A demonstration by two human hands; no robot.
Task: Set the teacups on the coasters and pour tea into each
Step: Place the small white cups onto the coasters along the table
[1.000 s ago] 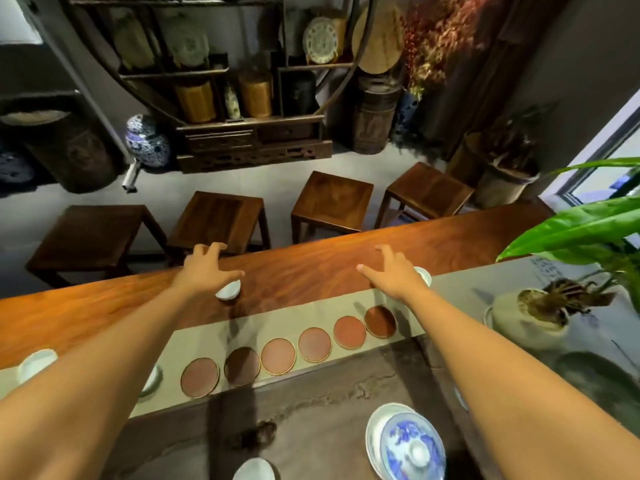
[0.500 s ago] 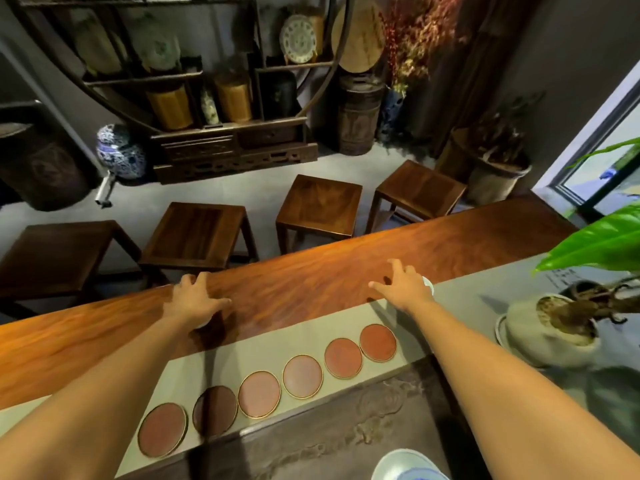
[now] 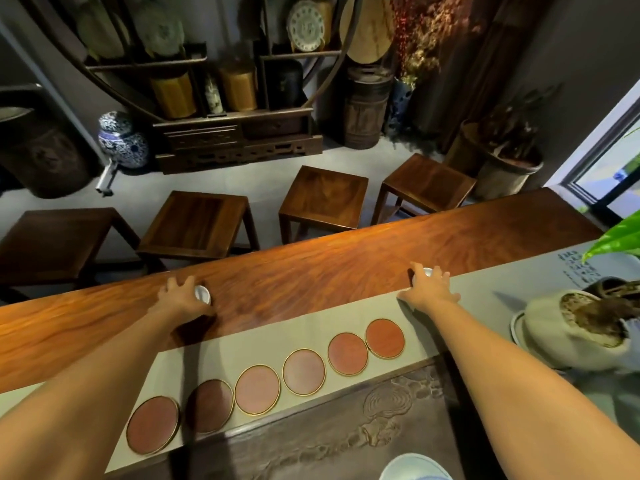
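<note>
left hand (image 3: 180, 299) curls around a small white teacup (image 3: 202, 294) on the counter (image 3: 311, 268), beyond the row of coasters (image 3: 304, 371); right hand (image 3: 429, 289) cups a second teacup (image 3: 426, 271) past the row's right end. thin porcelain: likely light, smooth, fragile; pinch at the rim.

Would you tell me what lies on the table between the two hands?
Head view: bare wooden tabletop between left hand and right hand.

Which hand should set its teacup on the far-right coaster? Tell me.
Right. The right hand grips a teacup just beyond the far-right coaster; the left hand is much farther away.
</note>
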